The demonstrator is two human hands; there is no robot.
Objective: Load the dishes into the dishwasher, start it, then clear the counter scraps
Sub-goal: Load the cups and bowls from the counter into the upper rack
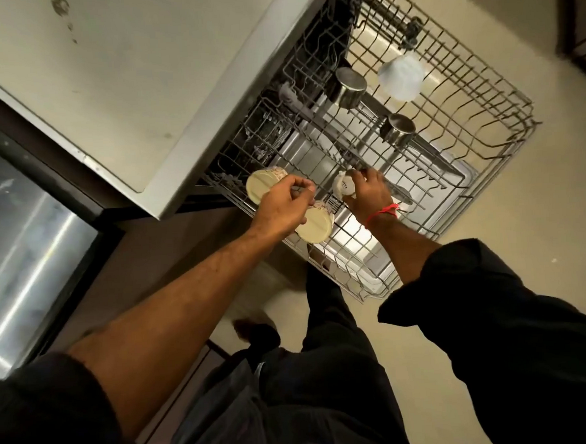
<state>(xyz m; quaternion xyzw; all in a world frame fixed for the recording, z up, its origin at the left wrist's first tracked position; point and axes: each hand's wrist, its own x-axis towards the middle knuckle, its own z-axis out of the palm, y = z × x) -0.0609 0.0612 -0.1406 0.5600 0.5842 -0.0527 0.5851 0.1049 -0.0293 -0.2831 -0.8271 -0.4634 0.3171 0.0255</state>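
Both hands (284,208) (368,193) over pulled-out dishwasher rack (485,134), right gripping small white cup (342,187)

The left hand (285,205) covers part of the cream cup (316,225) at the near edge of the rack (507,160), so its upper side cannot be seen, and the right hand (368,191) hides most of the small white cup (342,186), whose printed lettering is too small to read. The white cup (401,76) toward the rack's far edge is blurred and its rim is unclear. The rack's back end is hidden under the surface (159,75), and the dark glass panel (22,245) is cut off by the left edge.
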